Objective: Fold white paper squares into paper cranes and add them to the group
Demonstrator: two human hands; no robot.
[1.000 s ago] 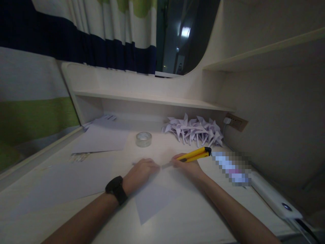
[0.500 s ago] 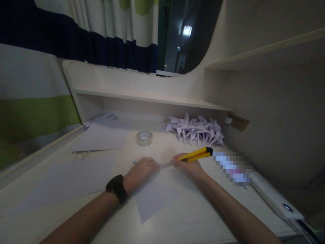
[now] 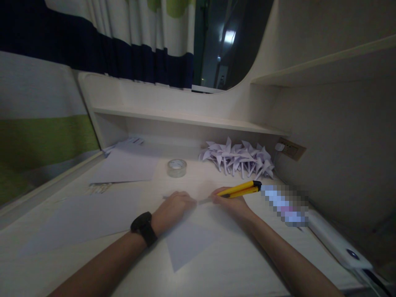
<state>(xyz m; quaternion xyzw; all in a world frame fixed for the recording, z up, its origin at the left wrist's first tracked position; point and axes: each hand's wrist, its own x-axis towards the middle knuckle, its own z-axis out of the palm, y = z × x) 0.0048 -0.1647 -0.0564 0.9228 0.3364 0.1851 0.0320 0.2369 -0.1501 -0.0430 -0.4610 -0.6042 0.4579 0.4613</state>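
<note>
At your far left, a striped curtain hangs beside the desk, where a large sheet of paper lies flat, with a few thin sticks and a paper stack behind it. Your left hand, a black watch at its wrist, rests low over the desk, slightly bent; a thin grey piece shows past it, but whether you grip it cannot be told. Beyond that hand lies a roll of clear tape; on the near side is a smaller sheet, one corner toward you. Your right hand is closed around a yellow cutter, its blade pointing toward your left hand. Farther right, white paper pinwheels crowd together below the shelf, and a long white device lies along the wall.
</note>
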